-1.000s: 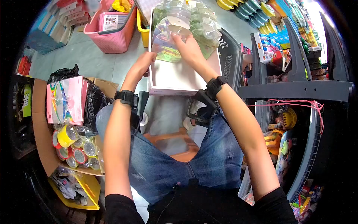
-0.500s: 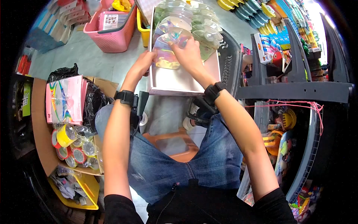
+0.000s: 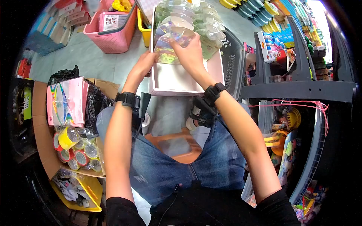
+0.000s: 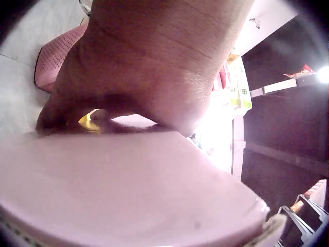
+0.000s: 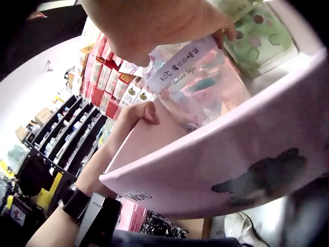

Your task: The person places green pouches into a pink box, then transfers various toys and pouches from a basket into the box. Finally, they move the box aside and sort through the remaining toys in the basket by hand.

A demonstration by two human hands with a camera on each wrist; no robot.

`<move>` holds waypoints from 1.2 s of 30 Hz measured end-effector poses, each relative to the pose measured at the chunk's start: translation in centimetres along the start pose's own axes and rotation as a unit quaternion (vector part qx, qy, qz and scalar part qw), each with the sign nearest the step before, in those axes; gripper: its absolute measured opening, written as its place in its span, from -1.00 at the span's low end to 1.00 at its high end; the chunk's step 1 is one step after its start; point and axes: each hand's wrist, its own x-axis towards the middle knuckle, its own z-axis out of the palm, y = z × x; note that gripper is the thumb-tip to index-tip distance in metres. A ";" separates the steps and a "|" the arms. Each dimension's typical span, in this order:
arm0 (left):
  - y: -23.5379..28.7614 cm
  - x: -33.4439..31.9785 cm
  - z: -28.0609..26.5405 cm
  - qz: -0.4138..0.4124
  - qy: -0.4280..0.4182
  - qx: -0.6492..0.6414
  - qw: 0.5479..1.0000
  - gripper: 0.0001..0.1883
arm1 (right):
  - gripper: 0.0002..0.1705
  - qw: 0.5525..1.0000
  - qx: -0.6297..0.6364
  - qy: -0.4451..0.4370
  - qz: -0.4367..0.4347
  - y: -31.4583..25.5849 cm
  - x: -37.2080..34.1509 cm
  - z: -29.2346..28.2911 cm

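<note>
A shallow white cardboard box (image 3: pixel 175 81) stands in front of me, with clear plastic pouches in two rows in its far part. My right hand (image 3: pixel 189 52) pinches the top of the nearest pouch in the left row, a clear iridescent pouch (image 5: pixel 205 85) with a printed header strip. My left hand (image 3: pixel 143 64) grips the box's left side wall. In the right wrist view its thumb (image 5: pixel 150 112) lies over the rim. Green-patterned pouches (image 3: pixel 209 37) fill the right row, beside my right hand.
The box overlaps a dark grey plastic crate (image 3: pixel 233 56). A pink basket (image 3: pixel 113 41) stands beyond on the left. At my left is a carton with tape rolls (image 3: pixel 81 156). Grey shelf brackets (image 3: pixel 298 90) border the right side, and an orange stool (image 3: pixel 177 147) sits between my legs.
Half a second ago the iridescent pouch leaned forward over the box floor; now it stands back against the row. My right hand keeps its pinch, and the left hand stays on the box wall.
</note>
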 end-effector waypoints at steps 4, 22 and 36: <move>0.2 -0.5 0.3 0.004 0.017 -0.003 1.000 -0.70 | 0.05 0.994 -0.018 0.085 -0.060 -0.4 -0.6 -0.1; -2.7 1.0 -0.8 -0.007 -0.013 -0.082 0.997 -0.62 | -0.83 0.917 0.233 0.146 0.288 24.9 1.0 -17.0; -2.9 -0.3 -2.6 0.009 0.119 -0.016 0.993 -0.78 | -0.70 0.955 -0.173 -0.116 0.213 41.1 6.6 -8.0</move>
